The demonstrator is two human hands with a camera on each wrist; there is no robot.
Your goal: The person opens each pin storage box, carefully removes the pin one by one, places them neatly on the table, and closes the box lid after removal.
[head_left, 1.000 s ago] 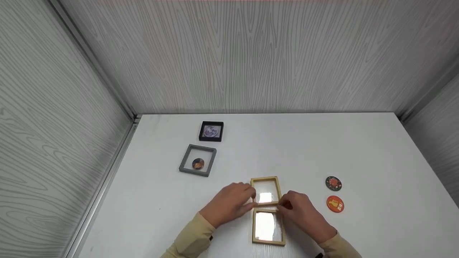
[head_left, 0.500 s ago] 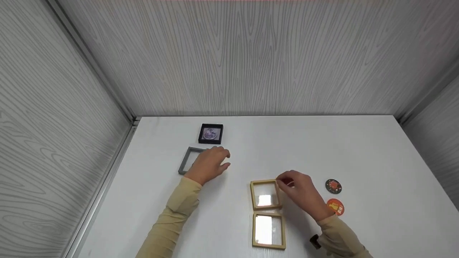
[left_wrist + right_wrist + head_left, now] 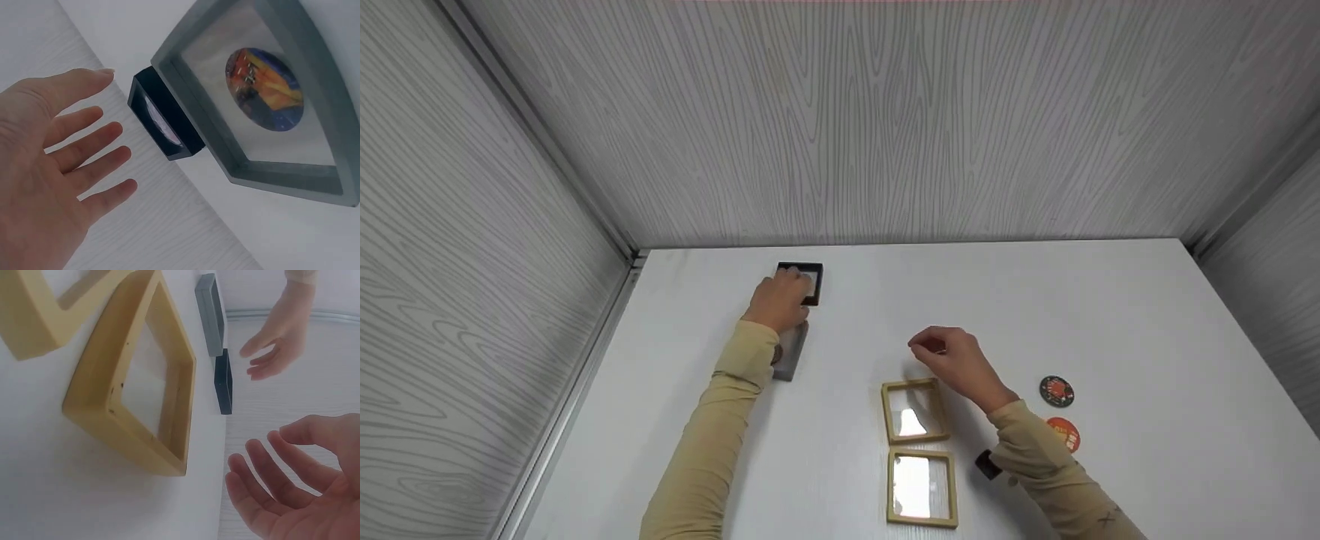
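Note:
My left hand (image 3: pixel 780 300) reaches over the back-left frames, its fingers spread in the left wrist view and holding nothing. The small black frame (image 3: pixel 817 289) with a round purplish picture lies past its fingertips. Partly covered by that hand and sleeve is the grey frame (image 3: pixel 791 356); a round badge (image 3: pixel 264 90) with orange and blue shows inside it. My right hand (image 3: pixel 960 364) hovers just behind the upper gold frame (image 3: pixel 887 412), fingers loosely bent around nothing. Nearer me lies the lower gold frame (image 3: pixel 922 521). Both gold frames have clear panes with bright reflections.
To the right on the white table (image 3: pixel 1147 337) lie a dark round badge (image 3: pixel 1057 391) and an orange-red one (image 3: pixel 1065 433), the latter partly behind the right sleeve. Wood-grain panels (image 3: pixel 840 127) stand at the back and sides.
My left hand has left the gold frames and moved back-left over the grey and black frames. The right hand has let go of the upper gold frame and risen behind it.

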